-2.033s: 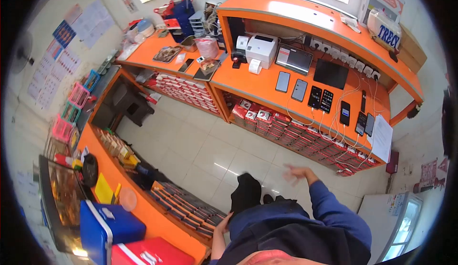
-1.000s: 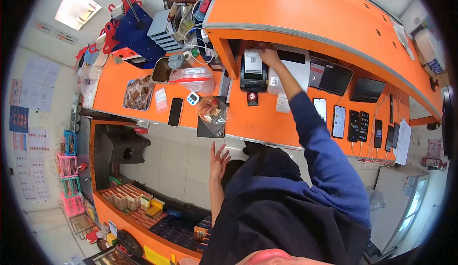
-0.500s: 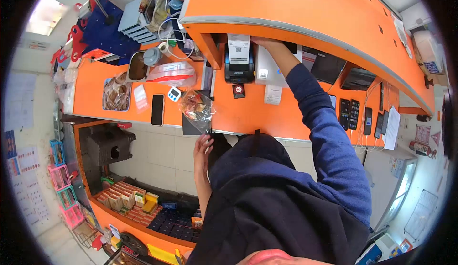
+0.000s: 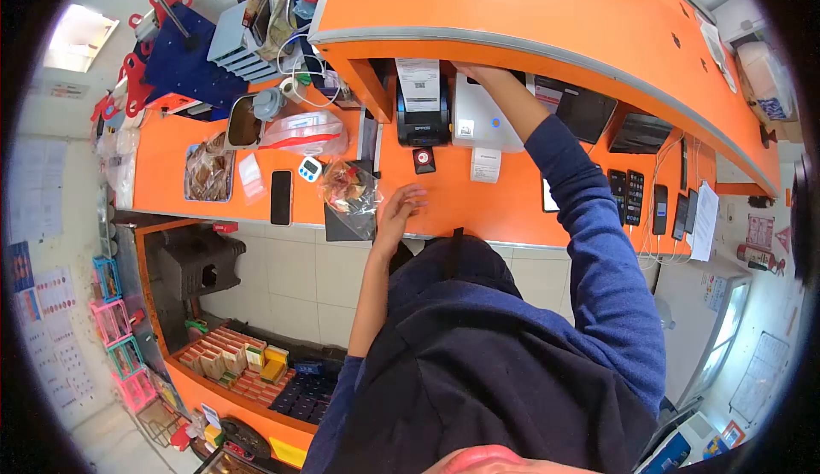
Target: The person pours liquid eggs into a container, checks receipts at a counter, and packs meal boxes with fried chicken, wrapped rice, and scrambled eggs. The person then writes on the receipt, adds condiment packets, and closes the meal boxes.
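Observation:
My left hand (image 4: 400, 211) hovers over the front edge of the orange counter, fingers apart with nothing in them. Just to its left lies a clear plastic bag (image 4: 352, 196) with reddish-brown contents. My right hand (image 4: 480, 73) reaches under the raised shelf, at the back of a silver-white printer (image 4: 487, 119); its fingers are hidden there. A white paper slip (image 4: 485, 165) hangs from this printer's front. To the left, a black printer (image 4: 422, 129) has a printed receipt (image 4: 418, 85) sticking up from it. A small black-and-red device (image 4: 424, 160) sits in front of the black printer.
A phone (image 4: 281, 197), a white timer (image 4: 310, 167) and a tray of brown food (image 4: 208, 171) are on the left counter. Several phones with cables, one a black phone (image 4: 659, 213), line the right. The orange shelf (image 4: 512, 4) overhangs the printers. A drawer below holds small boxes (image 4: 231, 354).
My left hand has risen from below the counter edge to over it, moving right. My right hand stays under the shelf at the silver-white printer. The view has shifted slightly.

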Tool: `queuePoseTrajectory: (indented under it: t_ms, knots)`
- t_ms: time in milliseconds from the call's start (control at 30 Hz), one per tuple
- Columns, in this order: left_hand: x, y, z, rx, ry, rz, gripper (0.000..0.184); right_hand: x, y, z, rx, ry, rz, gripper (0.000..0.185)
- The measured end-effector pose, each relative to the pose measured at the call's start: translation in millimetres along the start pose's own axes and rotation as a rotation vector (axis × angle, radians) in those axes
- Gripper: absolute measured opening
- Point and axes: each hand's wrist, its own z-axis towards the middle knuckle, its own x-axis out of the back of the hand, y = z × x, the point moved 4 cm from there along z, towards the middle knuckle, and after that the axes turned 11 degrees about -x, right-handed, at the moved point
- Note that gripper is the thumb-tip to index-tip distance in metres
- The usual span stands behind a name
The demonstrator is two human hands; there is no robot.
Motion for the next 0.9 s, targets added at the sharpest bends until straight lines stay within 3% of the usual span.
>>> queuePoseTrajectory:
  t_ms: [233, 333, 467, 767, 833, 900]
  knots:
    - [7.7, -25.1, -27.2, 0.106, -0.035, -0.004, 0.032, 25.4, 24.2, 4.4, -0.206, -0.002, -0.343, 0.036]
    - [15.9, -25.1, -30.0, 0.132, 0.009, -0.005, 0.031, 1.6, 21.9, -15.5, -0.318, 0.070, -0.527, 0.037]
    - [23.4, -17.3, -29.5, 0.094, 0.082, -0.006, 0.030, -1.7, 22.7, -22.6, -0.352, -0.008, -0.570, 0.034]
    - [21.3, -22.4, -26.8, 0.018, 0.091, 0.029, 0.030, -12.7, 20.7, -44.5, -0.416, 0.105, -0.482, 0.033]
    - [20.2, -27.5, -22.7, -0.017, 0.086, 0.023, 0.030, -28.1, 20.6, -60.0, -0.379, 0.034, -0.443, 0.048]
    - [18.8, -24.7, -17.6, -0.220, 0.083, 0.117, 0.036, -52.0, 20.4, -84.1, -0.482, -0.137, -0.436, 0.068]
